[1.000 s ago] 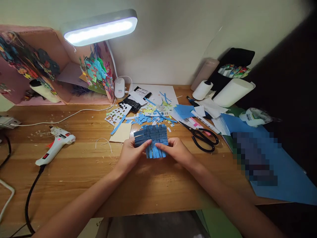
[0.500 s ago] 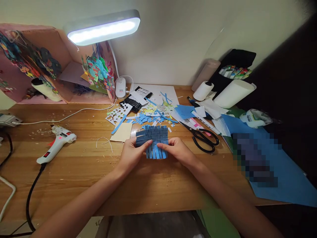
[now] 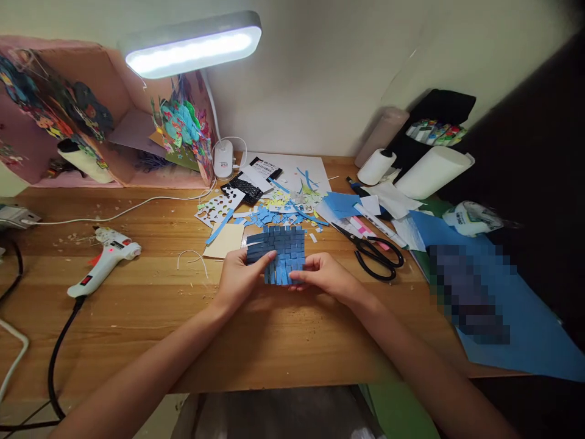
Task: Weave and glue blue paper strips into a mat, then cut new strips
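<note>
Between my two hands is a woven mat of blue paper strips, raised above the wooden desk. Loose strip ends stick out at its left side and lower edge. My left hand pinches the left side, thumb on top and fingers hidden underneath. At the lower right corner my right hand grips the mat between thumb and fingers. Behind the mat lie blue paper scraps and a cream paper square. Black-handled scissors rest right of my right hand.
A white hot glue gun with a black cord lies at left. A lit desk lamp hangs over the back. Paper rolls and a large blue sheet are at right. A pink box stands back left.
The mat has shifted slightly left and up in view. My right hand has slid down from the mat's middle right to its lower right corner; the left thumb stays on it.
</note>
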{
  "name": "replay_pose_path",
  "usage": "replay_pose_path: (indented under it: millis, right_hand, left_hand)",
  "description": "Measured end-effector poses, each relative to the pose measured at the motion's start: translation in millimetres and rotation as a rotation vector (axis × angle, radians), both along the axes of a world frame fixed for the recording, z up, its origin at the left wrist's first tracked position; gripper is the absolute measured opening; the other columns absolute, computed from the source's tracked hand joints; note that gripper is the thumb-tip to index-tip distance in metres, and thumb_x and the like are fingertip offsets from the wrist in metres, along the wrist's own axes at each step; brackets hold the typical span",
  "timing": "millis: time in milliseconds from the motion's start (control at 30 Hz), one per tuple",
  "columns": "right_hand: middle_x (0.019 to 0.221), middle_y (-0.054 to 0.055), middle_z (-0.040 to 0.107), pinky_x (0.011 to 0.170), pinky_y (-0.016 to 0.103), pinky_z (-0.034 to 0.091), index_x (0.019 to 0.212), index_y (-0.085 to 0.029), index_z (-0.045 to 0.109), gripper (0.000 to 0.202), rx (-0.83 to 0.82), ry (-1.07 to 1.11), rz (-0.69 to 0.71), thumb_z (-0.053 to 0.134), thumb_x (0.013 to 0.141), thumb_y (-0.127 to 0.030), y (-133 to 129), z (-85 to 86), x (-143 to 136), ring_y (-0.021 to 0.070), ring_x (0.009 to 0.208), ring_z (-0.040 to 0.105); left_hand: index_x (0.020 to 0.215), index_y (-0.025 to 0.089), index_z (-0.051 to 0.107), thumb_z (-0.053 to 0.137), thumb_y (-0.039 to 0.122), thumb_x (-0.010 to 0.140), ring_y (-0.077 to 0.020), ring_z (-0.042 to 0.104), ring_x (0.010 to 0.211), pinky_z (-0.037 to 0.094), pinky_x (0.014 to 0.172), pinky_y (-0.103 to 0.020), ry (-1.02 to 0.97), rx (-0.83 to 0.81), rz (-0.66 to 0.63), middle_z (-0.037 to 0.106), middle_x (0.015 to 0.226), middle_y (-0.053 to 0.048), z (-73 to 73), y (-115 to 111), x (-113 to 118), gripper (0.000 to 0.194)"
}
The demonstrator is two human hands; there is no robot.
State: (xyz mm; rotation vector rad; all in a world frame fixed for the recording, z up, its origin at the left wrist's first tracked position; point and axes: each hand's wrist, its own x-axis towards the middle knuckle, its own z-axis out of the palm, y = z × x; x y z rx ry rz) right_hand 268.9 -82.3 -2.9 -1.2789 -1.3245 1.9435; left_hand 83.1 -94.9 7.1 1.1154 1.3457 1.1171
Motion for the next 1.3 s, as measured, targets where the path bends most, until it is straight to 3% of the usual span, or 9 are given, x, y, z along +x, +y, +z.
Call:
replay_pose_path:
  millis: [167, 400, 500, 633, 700, 800, 933, 1100, 1300]
  right_hand:
    - [0.082, 0.007, 0.073, 0.063, 0.022, 0.051, 0.081, -0.014, 0.071, 0.030, 0.017, 0.026, 0.048, 0.072, 0.067, -0.040, -0.6, 2.1, -1.5, 0.0125, 0.067, 0.067]
    - [0.064, 0.001, 0.067, 0.056, 0.023, 0.051, 0.071, -0.015, 0.068, 0.031, 0.183, 0.007, -0.224, 0.072, 0.064, -0.045, 2.1, 5.3, -4.7, 0.0124, 0.056, 0.062]
    - [0.064, 0.000, 0.064, 0.055, 0.025, 0.051, 0.071, -0.016, 0.068, 0.031, 0.299, 0.013, -0.329, 0.070, 0.067, -0.046, 6.0, 6.0, 0.8, 0.0124, 0.056, 0.059]
    - [0.065, 0.001, 0.061, 0.055, 0.025, 0.049, 0.071, -0.017, 0.065, 0.032, 0.388, -0.005, -0.378, 0.062, 0.075, -0.048, 11.5, 3.5, 10.9, 0.0133, 0.058, 0.055]
    - [0.063, 0.000, 0.058, 0.054, 0.025, 0.047, 0.069, -0.017, 0.062, 0.033, 0.434, -0.053, -0.361, 0.059, 0.077, -0.049, 14.1, 3.1, 16.3, 0.0132, 0.057, 0.052]
    - [0.061, -0.001, 0.054, 0.053, 0.024, 0.043, 0.067, -0.018, 0.060, 0.032, 0.468, -0.132, -0.247, 0.059, 0.077, -0.049, 16.3, 5.2, 22.2, 0.0129, 0.057, 0.050]
    - [0.060, -0.002, 0.054, 0.054, 0.024, 0.041, 0.064, -0.018, 0.060, 0.032, 0.464, -0.149, -0.151, 0.060, 0.076, -0.048, 13.8, 7.4, 20.0, 0.0128, 0.057, 0.051]
    - [0.070, 0.000, 0.065, 0.059, 0.027, 0.047, 0.081, -0.019, 0.064, 0.033, 0.338, -0.061, -0.250, 0.067, 0.068, -0.049, 6.8, 3.9, 6.0, 0.0160, 0.063, 0.060]
    - [0.085, 0.005, 0.071, 0.072, 0.033, 0.052, 0.086, -0.017, 0.067, 0.037, 0.153, 0.052, -0.205, 0.075, 0.061, -0.044, 1.5, 9.1, -0.4, 0.0217, 0.077, 0.066]
  left_hand:
    - [0.092, 0.011, 0.070, 0.073, 0.039, 0.066, -0.0250, 0.066, 0.089, 0.053, 0.079, -0.035, -0.058, -0.030, 0.082, 0.071, 0.098, -0.010, -0.6, 2.8, -3.4, 0.038]
    - [0.097, 0.012, 0.067, 0.075, 0.040, 0.063, -0.0241, 0.066, 0.087, 0.054, 0.074, -0.032, -0.143, -0.140, 0.019, 0.071, 0.099, -0.010, 2.8, -0.4, 0.6, 0.045]
    - [0.089, 0.012, 0.067, 0.076, 0.039, 0.062, -0.0209, 0.066, 0.080, 0.052, 0.071, -0.028, -0.136, -0.187, -0.053, 0.072, 0.090, -0.008, 0.4, -1.4, -0.7, 0.039]
    - [0.087, 0.014, 0.067, 0.070, 0.043, 0.068, -0.0202, 0.066, 0.081, 0.051, 0.076, -0.031, -0.259, -0.276, -0.312, 0.071, 0.088, -0.008, 0.8, -3.0, -3.2, 0.035]
    - [0.087, 0.014, 0.068, 0.070, 0.043, 0.068, -0.0209, 0.065, 0.085, 0.050, 0.080, -0.032, -0.269, -0.271, -0.396, 0.070, 0.091, -0.009, 4.5, -3.0, -4.1, 0.035]
    - [0.095, 0.017, 0.068, 0.067, 0.047, 0.071, -0.0209, 0.063, 0.088, 0.050, 0.078, -0.030, -0.275, -0.261, -0.384, 0.069, 0.098, -0.009, 10.3, -1.0, -5.6, 0.039]
    - [0.091, 0.015, 0.069, 0.065, 0.049, 0.072, -0.0192, 0.063, 0.082, 0.050, 0.069, -0.027, -0.232, -0.277, -0.330, 0.069, 0.093, -0.009, 7.8, 2.0, -8.4, 0.039]
    - [0.080, 0.013, 0.070, 0.071, 0.047, 0.065, -0.0161, 0.062, 0.067, 0.049, 0.065, -0.027, -0.152, -0.250, -0.288, 0.071, 0.080, -0.007, -3.8, 1.0, -6.7, 0.037]
    - [0.064, 0.012, 0.067, 0.070, 0.046, 0.067, -0.0122, 0.054, 0.055, 0.044, 0.051, -0.022, -0.058, -0.117, -0.248, 0.066, 0.064, -0.003, -1.1, -3.3, 0.4, 0.034]
